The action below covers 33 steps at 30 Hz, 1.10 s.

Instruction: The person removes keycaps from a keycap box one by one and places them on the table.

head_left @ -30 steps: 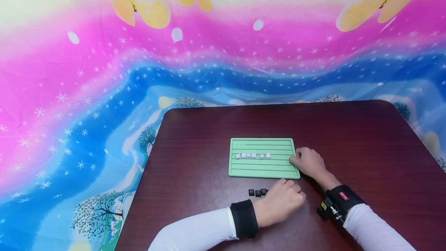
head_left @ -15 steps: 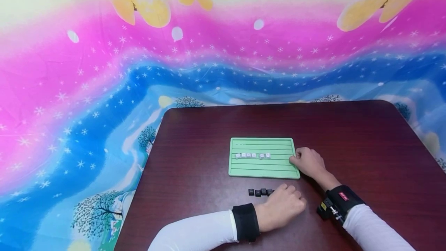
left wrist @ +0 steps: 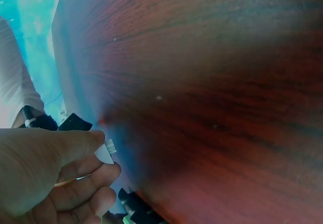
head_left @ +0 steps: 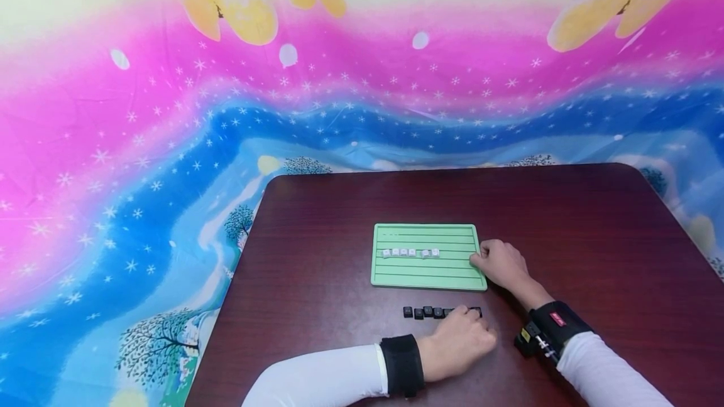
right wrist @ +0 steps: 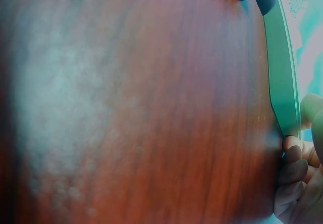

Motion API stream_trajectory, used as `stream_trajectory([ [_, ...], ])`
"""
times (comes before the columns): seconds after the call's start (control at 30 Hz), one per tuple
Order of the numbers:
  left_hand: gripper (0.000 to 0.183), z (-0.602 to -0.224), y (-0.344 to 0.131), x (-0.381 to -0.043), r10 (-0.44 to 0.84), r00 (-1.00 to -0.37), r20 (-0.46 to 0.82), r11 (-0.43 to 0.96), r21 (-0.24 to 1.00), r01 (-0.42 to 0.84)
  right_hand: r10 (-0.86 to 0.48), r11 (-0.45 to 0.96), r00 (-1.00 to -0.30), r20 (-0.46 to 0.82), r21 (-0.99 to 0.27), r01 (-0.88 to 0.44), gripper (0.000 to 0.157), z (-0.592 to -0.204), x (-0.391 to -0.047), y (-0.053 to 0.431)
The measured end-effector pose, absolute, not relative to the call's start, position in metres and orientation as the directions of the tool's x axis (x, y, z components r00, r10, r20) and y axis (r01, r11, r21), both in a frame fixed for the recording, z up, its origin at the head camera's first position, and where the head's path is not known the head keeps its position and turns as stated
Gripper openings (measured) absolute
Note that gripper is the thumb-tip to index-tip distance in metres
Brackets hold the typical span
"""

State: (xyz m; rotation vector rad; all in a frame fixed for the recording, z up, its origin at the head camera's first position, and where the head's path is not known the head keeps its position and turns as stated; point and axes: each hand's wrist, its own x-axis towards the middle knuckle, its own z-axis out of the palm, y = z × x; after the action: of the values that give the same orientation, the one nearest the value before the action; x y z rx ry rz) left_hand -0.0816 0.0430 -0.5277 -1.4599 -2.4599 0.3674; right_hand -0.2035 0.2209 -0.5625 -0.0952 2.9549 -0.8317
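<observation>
Board (head_left: 424, 270) of green colour lies on the table (head_left: 317, 237), its right edge gripped by the right hand (head_left: 503, 265); the left hand (head_left: 459, 344), near black keycaps (head_left: 428, 311), pinches a small white piece (left wrist: 104, 154) between thumb and finger.

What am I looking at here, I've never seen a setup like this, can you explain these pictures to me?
There's no machine at work here, just a person's bare left hand and right hand. The wide picture comes from a head-worn camera looking forward and down; the other two are taken from the left and right wrists. On the dark red-brown table lies a green board bearing a row of small white pieces. Nearer the person is a row of black pieces, partly hidden by the left hand. The left wrist picture shows that hand pinching a small white object, too blurred to name. The right hand grips the board's right edge.
</observation>
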Motion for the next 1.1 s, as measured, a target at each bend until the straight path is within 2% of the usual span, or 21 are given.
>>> stream_trajectory([
  [0.17,0.009,-0.5299,0.0449,-0.08,0.882,-0.467,0.068,0.462,-0.324,0.825,-0.082,0.853,-0.995,-0.047,-0.521,-0.046,0.037,-0.5621,-0.2035,0.2212],
  [0.67,0.01,-0.5356,0.0476,-0.0827,0.856,-0.505,0.106,0.509,-0.336,0.792,-0.087,0.846,-0.995,-0.044,-0.531,-0.05,0.037,-0.5626,-0.2028,0.221],
  [1.1,0.009,-0.5346,0.0479,-0.0832,0.85,-0.509,0.136,0.522,-0.348,0.779,-0.087,0.851,-0.995,-0.041,-0.523,-0.053,0.037,-0.5639,-0.2033,0.221],
])
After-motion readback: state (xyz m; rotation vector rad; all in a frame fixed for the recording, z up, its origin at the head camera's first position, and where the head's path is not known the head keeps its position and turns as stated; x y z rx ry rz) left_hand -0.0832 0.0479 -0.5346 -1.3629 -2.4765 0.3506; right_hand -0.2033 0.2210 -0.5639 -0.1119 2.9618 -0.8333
